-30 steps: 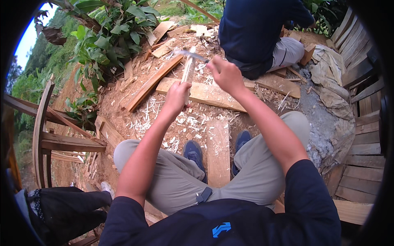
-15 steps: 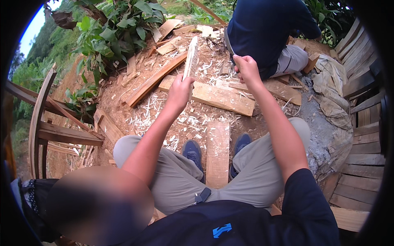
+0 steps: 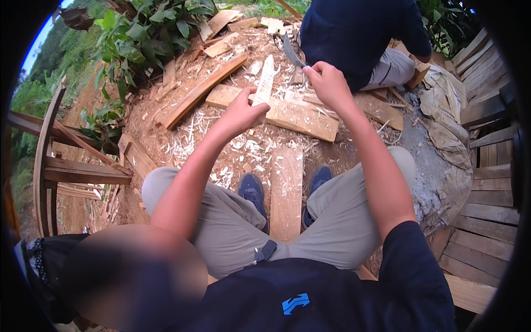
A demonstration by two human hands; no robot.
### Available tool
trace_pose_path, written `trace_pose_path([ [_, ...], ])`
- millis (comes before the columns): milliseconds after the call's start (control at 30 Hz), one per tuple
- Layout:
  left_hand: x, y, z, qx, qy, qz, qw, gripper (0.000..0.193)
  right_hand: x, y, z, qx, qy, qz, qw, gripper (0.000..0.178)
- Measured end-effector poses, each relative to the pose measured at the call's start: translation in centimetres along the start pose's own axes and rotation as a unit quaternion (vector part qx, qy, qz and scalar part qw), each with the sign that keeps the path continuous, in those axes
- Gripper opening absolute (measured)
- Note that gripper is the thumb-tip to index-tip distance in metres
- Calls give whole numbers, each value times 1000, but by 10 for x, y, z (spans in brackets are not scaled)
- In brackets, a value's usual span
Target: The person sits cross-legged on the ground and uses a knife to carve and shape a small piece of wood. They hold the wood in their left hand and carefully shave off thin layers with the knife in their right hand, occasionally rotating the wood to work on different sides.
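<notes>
My left hand is closed round the lower end of a pale, whittled piece of wood. The piece stands up from my grip, its broad face showing and its far end narrowed to a point. To the right, my right hand grips a knife with a dark curved blade; its handle is mostly hidden in my fingers. The blade slants up and left, apart from the wood. Below both hands, a flat board runs between my shoes.
A thick plank and a reddish-brown beam lie among shavings beyond my feet. Another person in a dark shirt sits close beyond my right hand. A wooden frame stands at left, a slatted wooden wall at right.
The wood has turned in my left hand and shows a broader face. The knife has swung left, away from the other person's back. My view has shifted slightly.
</notes>
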State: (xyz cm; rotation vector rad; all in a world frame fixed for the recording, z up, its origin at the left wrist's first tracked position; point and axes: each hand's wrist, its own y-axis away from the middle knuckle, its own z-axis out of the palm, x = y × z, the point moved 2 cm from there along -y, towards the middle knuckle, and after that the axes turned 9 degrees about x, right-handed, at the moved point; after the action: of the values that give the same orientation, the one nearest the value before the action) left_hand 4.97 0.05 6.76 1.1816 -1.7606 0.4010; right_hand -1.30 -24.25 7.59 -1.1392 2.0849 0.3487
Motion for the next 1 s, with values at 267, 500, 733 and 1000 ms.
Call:
trace_pose_path([
  [267,-19,12,32,-124,-144,-24,981,40,12,3,4,-78,169,-9,983,43],
  [500,-35,11,37,-94,-333,83,935,30,11,14,16,-173,261,-32,949,46],
  [733,-39,5,46,-31,-340,98,935,35,21,29,36,-252,272,-83,925,46],
  [1000,-53,13,70,-64,-319,176,929,28,22,105,46,-283,210,62,934,32],
])
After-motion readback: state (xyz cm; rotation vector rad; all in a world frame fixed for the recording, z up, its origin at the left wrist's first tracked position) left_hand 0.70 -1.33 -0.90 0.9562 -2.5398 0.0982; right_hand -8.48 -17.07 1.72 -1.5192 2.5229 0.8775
